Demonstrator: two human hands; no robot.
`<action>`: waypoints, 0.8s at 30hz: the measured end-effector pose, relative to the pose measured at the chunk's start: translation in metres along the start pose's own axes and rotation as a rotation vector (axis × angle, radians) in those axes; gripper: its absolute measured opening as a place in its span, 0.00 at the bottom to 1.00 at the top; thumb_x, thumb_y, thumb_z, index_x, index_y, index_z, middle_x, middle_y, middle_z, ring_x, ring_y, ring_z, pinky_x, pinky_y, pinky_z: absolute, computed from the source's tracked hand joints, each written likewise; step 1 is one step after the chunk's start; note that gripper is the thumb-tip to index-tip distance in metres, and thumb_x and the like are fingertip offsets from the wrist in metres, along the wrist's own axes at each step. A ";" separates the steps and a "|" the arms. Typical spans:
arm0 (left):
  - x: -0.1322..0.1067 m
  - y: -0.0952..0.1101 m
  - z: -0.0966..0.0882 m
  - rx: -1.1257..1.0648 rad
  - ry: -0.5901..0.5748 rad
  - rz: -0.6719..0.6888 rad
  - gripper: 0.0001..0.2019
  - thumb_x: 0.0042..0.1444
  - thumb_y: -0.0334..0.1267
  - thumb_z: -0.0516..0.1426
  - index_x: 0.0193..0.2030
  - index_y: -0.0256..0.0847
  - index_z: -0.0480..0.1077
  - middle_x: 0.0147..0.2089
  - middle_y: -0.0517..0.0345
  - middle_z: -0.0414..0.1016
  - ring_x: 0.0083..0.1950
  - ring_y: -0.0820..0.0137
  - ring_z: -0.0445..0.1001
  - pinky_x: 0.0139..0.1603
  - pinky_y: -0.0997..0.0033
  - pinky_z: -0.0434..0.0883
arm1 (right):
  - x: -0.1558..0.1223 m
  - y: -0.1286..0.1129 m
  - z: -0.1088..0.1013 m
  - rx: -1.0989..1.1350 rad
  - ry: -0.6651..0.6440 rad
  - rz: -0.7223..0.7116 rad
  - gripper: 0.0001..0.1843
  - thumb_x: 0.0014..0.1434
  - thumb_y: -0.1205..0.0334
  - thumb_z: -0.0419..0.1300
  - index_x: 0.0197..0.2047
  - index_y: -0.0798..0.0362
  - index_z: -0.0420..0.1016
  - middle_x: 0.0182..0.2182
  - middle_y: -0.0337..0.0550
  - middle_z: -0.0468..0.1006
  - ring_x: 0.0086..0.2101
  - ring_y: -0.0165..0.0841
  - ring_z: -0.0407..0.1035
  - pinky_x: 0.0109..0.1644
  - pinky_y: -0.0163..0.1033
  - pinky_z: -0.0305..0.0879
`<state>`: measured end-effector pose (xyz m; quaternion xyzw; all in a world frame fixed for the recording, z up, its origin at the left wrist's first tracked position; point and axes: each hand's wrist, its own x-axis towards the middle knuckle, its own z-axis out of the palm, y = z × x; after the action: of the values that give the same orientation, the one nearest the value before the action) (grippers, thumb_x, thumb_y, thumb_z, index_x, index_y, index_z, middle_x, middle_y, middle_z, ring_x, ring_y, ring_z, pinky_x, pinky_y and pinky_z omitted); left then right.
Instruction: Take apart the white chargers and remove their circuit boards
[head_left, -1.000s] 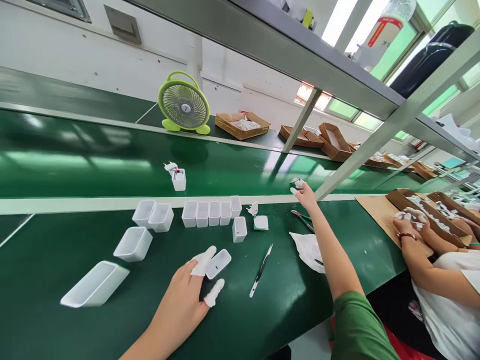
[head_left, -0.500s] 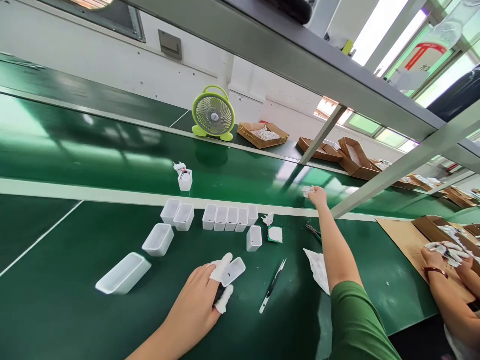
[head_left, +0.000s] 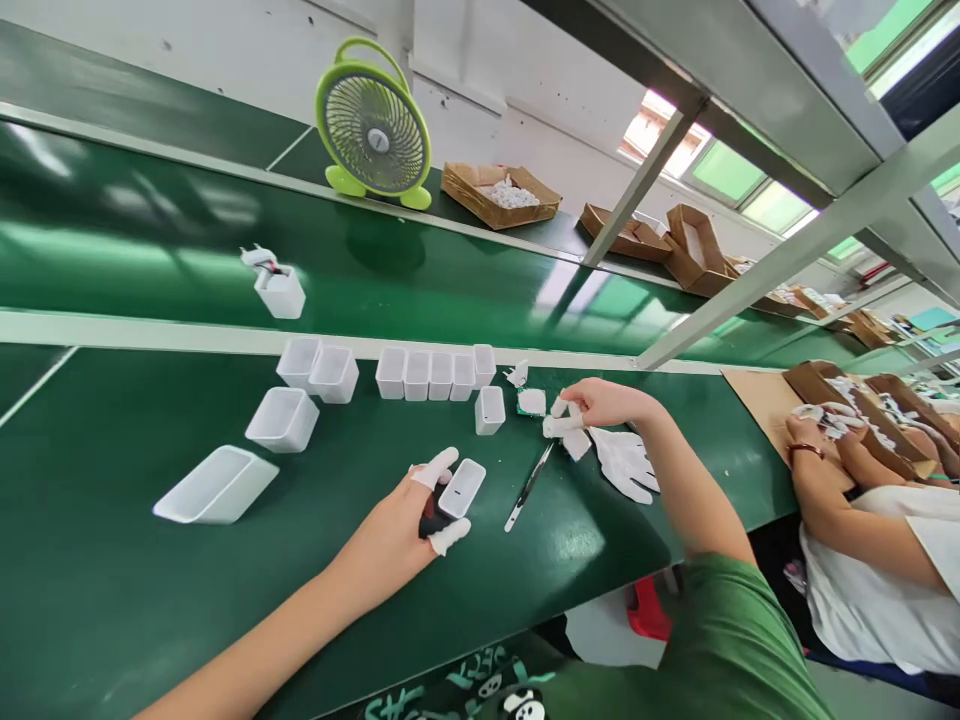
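Observation:
My left hand (head_left: 394, 535), with white finger covers on thumb and forefinger, closes around a small open white plastic box (head_left: 463, 488). Something dark shows behind the box, in the palm. My right hand (head_left: 589, 405) pinches a small white part (head_left: 576, 444), whose exact kind I cannot make out. Close to it lie a green-edged circuit board with a white pad (head_left: 532, 402) and a small white plug piece (head_left: 517, 374). Black-and-white tweezers (head_left: 529, 488) lie between the hands. A white glove (head_left: 624, 463) rests just under my right forearm.
More white boxes (head_left: 441, 377) stand in a row, with others (head_left: 216, 485) to the left. One box holding wired parts (head_left: 280, 291) sits on the green belt. Behind are a green fan (head_left: 373, 130) and cardboard trays (head_left: 499, 195). A co-worker's hands (head_left: 814, 430) work at right.
My right hand has come back from the belt toward the circuit board with the small white part. My left hand stays around its box. The view has shifted, showing more of the near table edge.

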<state>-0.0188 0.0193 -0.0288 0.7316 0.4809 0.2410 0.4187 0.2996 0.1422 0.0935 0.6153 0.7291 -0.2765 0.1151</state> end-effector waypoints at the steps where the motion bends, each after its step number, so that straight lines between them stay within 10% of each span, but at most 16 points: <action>1: 0.002 0.000 -0.001 -0.028 -0.010 -0.007 0.33 0.60 0.46 0.58 0.72 0.44 0.59 0.47 0.51 0.74 0.35 0.66 0.72 0.42 0.63 0.76 | -0.009 -0.007 0.007 -0.055 0.093 0.048 0.11 0.49 0.72 0.60 0.37 0.54 0.77 0.30 0.39 0.78 0.33 0.34 0.69 0.33 0.34 0.56; 4: 0.005 -0.003 -0.006 -0.091 -0.035 -0.026 0.36 0.58 0.49 0.61 0.72 0.46 0.59 0.44 0.55 0.73 0.34 0.67 0.71 0.43 0.64 0.75 | -0.039 -0.019 0.030 -0.212 0.314 0.221 0.15 0.58 0.72 0.54 0.48 0.57 0.73 0.39 0.50 0.79 0.40 0.41 0.71 0.35 0.38 0.53; 10: 0.007 0.002 -0.005 -0.040 -0.109 -0.019 0.38 0.54 0.47 0.66 0.71 0.45 0.61 0.38 0.62 0.71 0.34 0.67 0.70 0.41 0.67 0.72 | -0.041 -0.018 0.075 -0.339 0.287 0.296 0.08 0.59 0.66 0.62 0.43 0.57 0.72 0.38 0.54 0.80 0.42 0.47 0.74 0.34 0.39 0.52; 16: 0.010 0.008 0.005 0.062 -0.083 0.024 0.35 0.49 0.47 0.69 0.63 0.40 0.69 0.44 0.52 0.71 0.39 0.60 0.71 0.42 0.59 0.73 | -0.042 -0.011 0.068 -0.312 0.308 0.205 0.06 0.58 0.65 0.63 0.41 0.55 0.72 0.38 0.53 0.80 0.44 0.48 0.74 0.41 0.43 0.63; 20: 0.007 0.010 0.003 -0.034 -0.076 0.078 0.34 0.46 0.41 0.68 0.61 0.41 0.69 0.54 0.45 0.69 0.52 0.55 0.73 0.54 0.52 0.74 | -0.071 -0.001 0.075 0.285 0.569 -0.046 0.22 0.56 0.52 0.69 0.51 0.48 0.72 0.50 0.47 0.79 0.50 0.45 0.74 0.52 0.48 0.70; 24: -0.001 0.011 -0.004 -0.562 -0.277 0.032 0.26 0.57 0.43 0.61 0.63 0.43 0.68 0.58 0.47 0.72 0.55 0.59 0.75 0.54 0.56 0.76 | -0.083 -0.012 0.130 1.103 0.676 -0.324 0.43 0.37 0.30 0.73 0.52 0.39 0.69 0.47 0.47 0.80 0.49 0.52 0.76 0.51 0.57 0.72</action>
<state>-0.0167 0.0181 -0.0169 0.6206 0.3224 0.2690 0.6623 0.2833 0.0009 0.0324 0.5194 0.5601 -0.4146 -0.4945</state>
